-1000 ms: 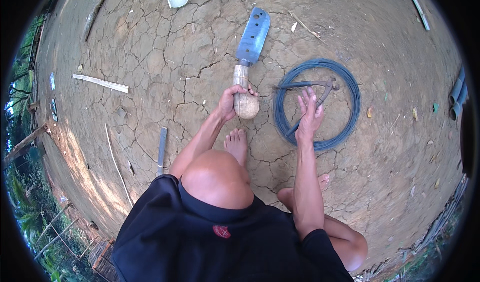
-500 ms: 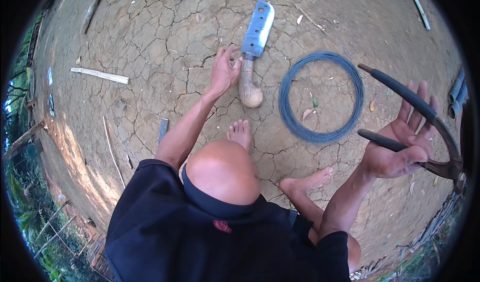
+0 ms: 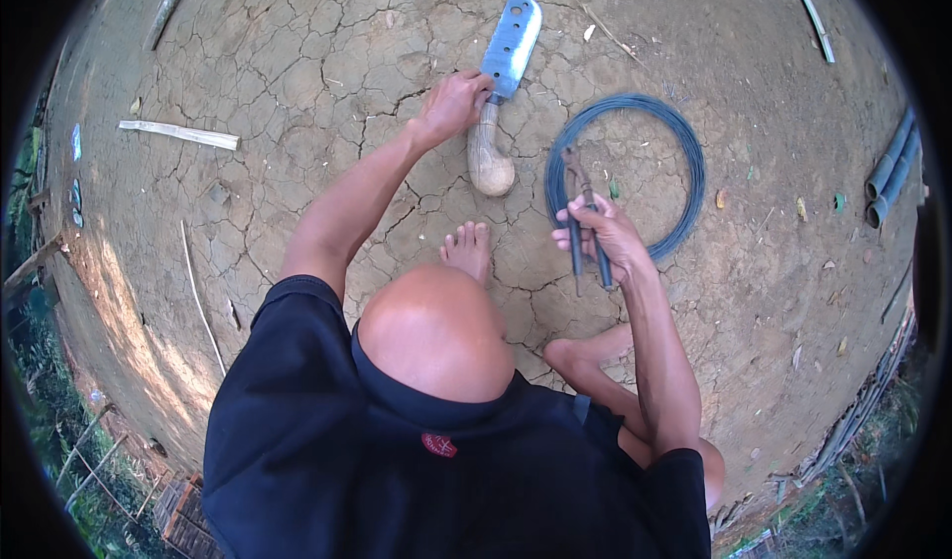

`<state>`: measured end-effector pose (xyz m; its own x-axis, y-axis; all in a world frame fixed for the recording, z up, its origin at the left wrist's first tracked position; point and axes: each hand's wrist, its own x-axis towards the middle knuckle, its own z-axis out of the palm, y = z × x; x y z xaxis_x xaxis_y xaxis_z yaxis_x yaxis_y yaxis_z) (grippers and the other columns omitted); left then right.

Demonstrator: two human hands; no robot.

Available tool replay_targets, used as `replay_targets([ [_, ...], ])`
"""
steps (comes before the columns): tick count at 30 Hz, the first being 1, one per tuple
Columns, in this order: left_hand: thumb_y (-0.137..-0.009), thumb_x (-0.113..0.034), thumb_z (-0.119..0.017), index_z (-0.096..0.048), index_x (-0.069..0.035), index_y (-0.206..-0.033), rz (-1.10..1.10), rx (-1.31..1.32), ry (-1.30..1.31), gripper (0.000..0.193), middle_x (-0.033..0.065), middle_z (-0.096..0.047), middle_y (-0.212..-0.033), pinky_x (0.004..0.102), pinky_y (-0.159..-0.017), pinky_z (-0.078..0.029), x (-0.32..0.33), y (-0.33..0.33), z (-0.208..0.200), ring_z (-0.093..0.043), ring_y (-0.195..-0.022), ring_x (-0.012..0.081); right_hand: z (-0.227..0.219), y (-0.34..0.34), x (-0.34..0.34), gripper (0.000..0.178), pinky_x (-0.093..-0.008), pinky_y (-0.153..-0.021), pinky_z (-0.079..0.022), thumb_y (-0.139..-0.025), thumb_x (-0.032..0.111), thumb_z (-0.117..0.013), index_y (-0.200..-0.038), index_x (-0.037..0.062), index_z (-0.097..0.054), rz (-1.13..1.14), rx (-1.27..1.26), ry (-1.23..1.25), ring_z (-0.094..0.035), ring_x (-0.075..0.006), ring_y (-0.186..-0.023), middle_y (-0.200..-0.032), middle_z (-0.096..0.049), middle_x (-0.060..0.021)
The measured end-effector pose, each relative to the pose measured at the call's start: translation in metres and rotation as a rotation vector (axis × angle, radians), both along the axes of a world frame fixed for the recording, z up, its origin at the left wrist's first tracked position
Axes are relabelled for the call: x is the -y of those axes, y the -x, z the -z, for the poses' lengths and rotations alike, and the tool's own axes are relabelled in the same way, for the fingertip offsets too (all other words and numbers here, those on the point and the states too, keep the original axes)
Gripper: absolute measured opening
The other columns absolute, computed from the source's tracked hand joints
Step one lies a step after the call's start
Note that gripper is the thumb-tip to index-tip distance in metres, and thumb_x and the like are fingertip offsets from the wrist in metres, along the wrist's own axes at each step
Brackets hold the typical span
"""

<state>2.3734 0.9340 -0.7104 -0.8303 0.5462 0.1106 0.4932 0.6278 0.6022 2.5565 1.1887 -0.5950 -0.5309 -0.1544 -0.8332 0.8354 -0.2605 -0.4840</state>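
A cleaver [image 3: 508, 48] with a holed steel blade and a curved wooden handle lies on cracked earth in front of me. My left hand [image 3: 454, 108] is closed, its fingertips pinching at the base of the blade, just above the handle; the exact grip is partly hidden by the fingers. In my right hand [image 3: 607, 232] is a pair of pincers [image 3: 579, 184], held around dark-sleeved handles with the jaws pointing away from me. The hand and pincers are over the near left part of a coil of dark wire [image 3: 696, 162], which lies right of the cleaver.
A pale split stick [image 3: 178, 133] lies to the left, and a thin twig [image 3: 201, 291] nearer to me. Dark pipes [image 3: 893, 167] rest at the far right. My bare foot [image 3: 466, 249] stands just short of the cleaver's handle.
My right hand has swung left from the far right to the coil, turning the pincers and closing around their handles. My left hand has moved up from beside the handle and closed at the blade's base.
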Motion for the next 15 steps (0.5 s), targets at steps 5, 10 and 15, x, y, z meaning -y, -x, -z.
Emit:
replay_targets([
  [5,-0.087,-0.005,-0.057,-0.065,-0.006,-0.098,0.126,-0.164,-0.017,0.014,0.0114,-0.065,-0.097,0.0442,-0.073,-0.054,0.019,-0.008,0.003,-0.064,-0.085,0.0355,0.016,-0.008,0.037,0.028,-0.042,-0.086,-0.059,-0.089,-0.001,-0.051,-0.116,0.006,-0.05,-0.036,-0.038,0.202,-0.066,-0.0243,-0.105,-0.117,-0.056,-0.0116],
  [10,-0.086,-0.012,-0.064,-0.064,-0.006,-0.105,-0.067,-0.031,-0.13,0.02,0.0105,-0.063,-0.103,0.0426,-0.078,-0.052,0.024,-0.02,0.006,-0.062,-0.093,0.0334,0.015,0.018,0.043,0.034,-0.0371,-0.078,-0.055,-0.085,0.0,-0.052,-0.118,0.0101,-0.052,-0.199,-0.037,0.042,-0.064,-0.0206,-0.1,-0.114,-0.056,-0.0063],
  [15,-0.081,-0.036,-0.076,-0.056,0.002,-0.117,-0.643,0.154,-0.041,0.056,0.0178,-0.062,-0.108,0.042,-0.081,-0.05,-0.006,-0.097,-0.006,-0.063,-0.094,0.0337,0.021,0.023,0.036,0.03,-0.0338,-0.07,-0.051,-0.086,0.004,-0.051,-0.115,0.0107,-0.053,-0.26,-0.044,-0.085,-0.062,-0.0158,-0.093,-0.11,-0.056,-0.0051],
])
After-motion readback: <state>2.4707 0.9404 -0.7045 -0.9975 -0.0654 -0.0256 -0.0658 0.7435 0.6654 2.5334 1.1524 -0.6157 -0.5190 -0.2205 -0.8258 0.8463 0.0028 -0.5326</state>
